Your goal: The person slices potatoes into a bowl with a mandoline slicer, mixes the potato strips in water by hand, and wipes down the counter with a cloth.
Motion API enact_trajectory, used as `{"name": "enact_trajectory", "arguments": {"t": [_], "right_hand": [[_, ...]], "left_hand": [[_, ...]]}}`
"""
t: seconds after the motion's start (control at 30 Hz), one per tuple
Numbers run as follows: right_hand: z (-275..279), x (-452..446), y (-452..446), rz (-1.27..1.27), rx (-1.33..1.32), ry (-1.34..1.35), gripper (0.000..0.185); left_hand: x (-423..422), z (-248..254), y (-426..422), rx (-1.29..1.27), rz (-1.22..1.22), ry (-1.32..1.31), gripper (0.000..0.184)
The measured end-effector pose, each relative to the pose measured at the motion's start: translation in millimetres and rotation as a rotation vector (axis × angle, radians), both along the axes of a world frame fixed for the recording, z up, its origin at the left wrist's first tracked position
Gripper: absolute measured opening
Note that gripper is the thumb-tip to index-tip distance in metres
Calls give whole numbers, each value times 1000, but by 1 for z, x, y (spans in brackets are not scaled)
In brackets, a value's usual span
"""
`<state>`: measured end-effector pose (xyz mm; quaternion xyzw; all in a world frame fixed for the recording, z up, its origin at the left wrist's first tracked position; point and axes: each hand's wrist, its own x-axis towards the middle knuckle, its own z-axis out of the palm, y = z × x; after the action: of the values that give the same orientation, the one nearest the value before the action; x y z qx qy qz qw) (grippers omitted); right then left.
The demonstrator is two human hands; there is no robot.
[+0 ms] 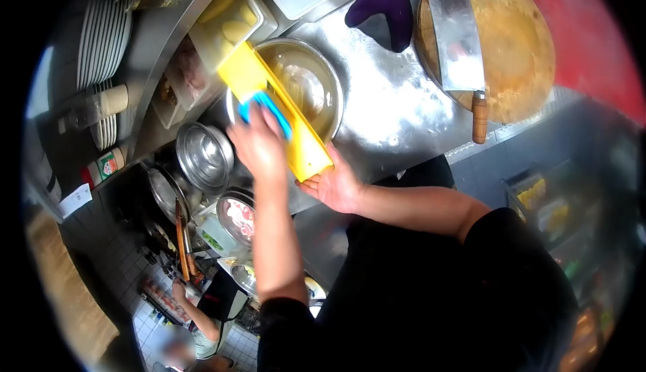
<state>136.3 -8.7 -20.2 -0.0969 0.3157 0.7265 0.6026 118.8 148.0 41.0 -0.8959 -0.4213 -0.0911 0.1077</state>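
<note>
A long yellow mandoline slicer (299,133) lies slanted across the rim of a metal bowl (337,79). Pale liquid shows in the bowl; its contents are hard to make out. My left hand (259,143), blurred by motion, is closed over a blue piece (279,116) on the slicer's upper face, which looks like a hand guard. Whatever lies under that piece is hidden. With the palm turned up, my right hand (336,182) grips the slicer's near end, thumb along the side. Beyond the far end stands a clear container (264,18) with pale yellow, peeled pieces inside.
On the right, a cleaver (457,39) rests on a round wooden chopping board (518,42). A purple cloth (383,10) lies on the steel counter (377,123). Metal bowls (204,158) and a dish of sliced meat (238,217) stand left. Another person (202,321) works at the lower left.
</note>
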Motion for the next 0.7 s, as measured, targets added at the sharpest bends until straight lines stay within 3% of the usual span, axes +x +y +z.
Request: {"name": "enact_trajectory", "arguments": {"t": [0.07,0.13,0.37,0.43,0.7], "right_hand": [[3,4,-3,8,45,-8,76],[2,6,-2,20,60,6,72],[-6,-5,1,-27,-8,-14,69],[0,1,1,-14,-21,-47,69],[4,8,-1,-10,13,-16,65]], "left_hand": [[-33,1,-63,-43,-65,-4,35],[-37,-1,-74,-53,-75,13,36],[41,-12,79,128,4,-89,23],[40,-9,84,101,13,-30,24],[-40,6,-93,-137,-35,39,36]]}}
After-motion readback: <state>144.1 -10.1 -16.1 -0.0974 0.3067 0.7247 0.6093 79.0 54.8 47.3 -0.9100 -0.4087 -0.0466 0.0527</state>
